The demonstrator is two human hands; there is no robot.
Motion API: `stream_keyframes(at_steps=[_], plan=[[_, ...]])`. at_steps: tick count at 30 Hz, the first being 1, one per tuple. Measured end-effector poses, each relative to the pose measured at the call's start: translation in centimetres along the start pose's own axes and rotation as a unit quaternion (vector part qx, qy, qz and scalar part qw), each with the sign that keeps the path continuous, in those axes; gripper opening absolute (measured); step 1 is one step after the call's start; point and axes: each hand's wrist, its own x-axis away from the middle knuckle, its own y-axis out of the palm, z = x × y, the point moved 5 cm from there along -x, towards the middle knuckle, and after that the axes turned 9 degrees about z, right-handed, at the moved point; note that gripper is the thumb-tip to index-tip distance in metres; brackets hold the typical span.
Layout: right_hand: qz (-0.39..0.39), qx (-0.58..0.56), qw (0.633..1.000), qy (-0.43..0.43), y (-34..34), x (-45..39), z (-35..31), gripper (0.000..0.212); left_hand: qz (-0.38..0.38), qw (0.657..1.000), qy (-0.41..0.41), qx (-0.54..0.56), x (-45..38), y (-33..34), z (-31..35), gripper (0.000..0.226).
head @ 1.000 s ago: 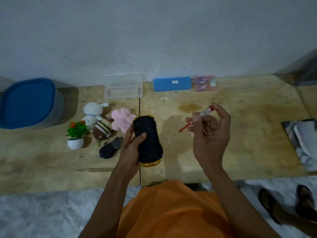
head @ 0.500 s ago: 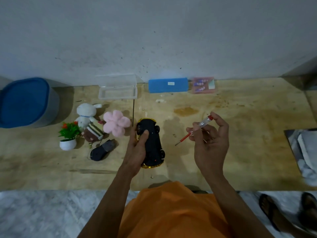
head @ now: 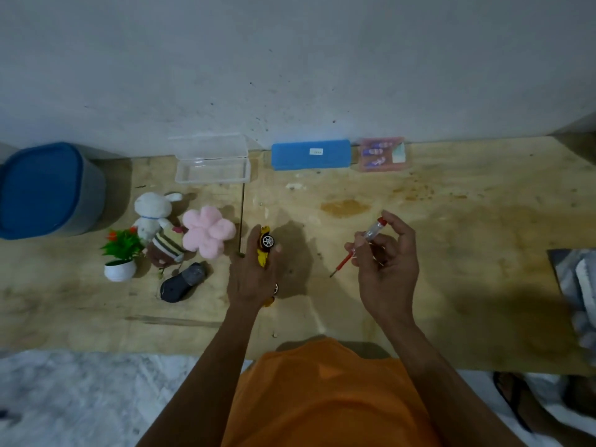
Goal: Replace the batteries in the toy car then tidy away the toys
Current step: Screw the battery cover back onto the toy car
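Note:
My left hand (head: pixel 250 279) grips the yellow toy car (head: pixel 265 245), turned on its side over the wooden table (head: pixel 451 285); one wheel and a strip of yellow body show past my fingers, the rest is hidden. My right hand (head: pixel 385 269) pinches a screwdriver (head: pixel 358 246) with a clear handle, red cap and red shaft, its tip pointing down-left, apart from the car. A pink pack of batteries (head: pixel 382 153) lies by the wall. Left of the car lie a pink plush flower (head: pixel 208 232), a white bunny (head: pixel 153 212), a striped plush (head: pixel 166 250) and a dark remote (head: pixel 182 283).
A blue-lidded bin (head: pixel 48 188) stands at far left. A clear open case (head: pixel 213 162) and a blue case (head: pixel 310 154) sit against the wall. A small potted plant (head: pixel 121 256) stands by the plushes. Grey cloth (head: pixel 577 285) lies at the right edge.
My left hand has rolled the car from underside-up onto its side, so a wheel and yellow body now face me. The right hand with the screwdriver has barely moved.

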Motion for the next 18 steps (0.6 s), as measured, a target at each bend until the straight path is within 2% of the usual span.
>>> stream_keyframes(at_steps=[5, 10, 14, 18], plan=[[-0.029, 0.012, 0.999, -0.010, 0.7, -0.5, 0.4, 0.044, -0.019, 0.987, -0.023, -0.158, 0.1, 1.4, 0.2, 0.063], [-0.040, 0.023, 0.999, -0.008, 0.8, -0.7, 0.8, 0.046, -0.029, 0.977, -0.023, -0.208, 0.0, 2.3, 0.5, 0.062], [-0.050, 0.024, 0.998, -0.003, 1.0, -0.5, 1.5, 0.047, -0.053, 0.968, 0.033, -0.244, 0.3, 3.0, 1.0, 0.060], [-0.061, 0.029, 0.998, -0.004, 1.6, 0.0, 1.6, 0.045, -0.042, 0.973, 0.029, -0.224, 0.0, 3.2, 0.6, 0.058]])
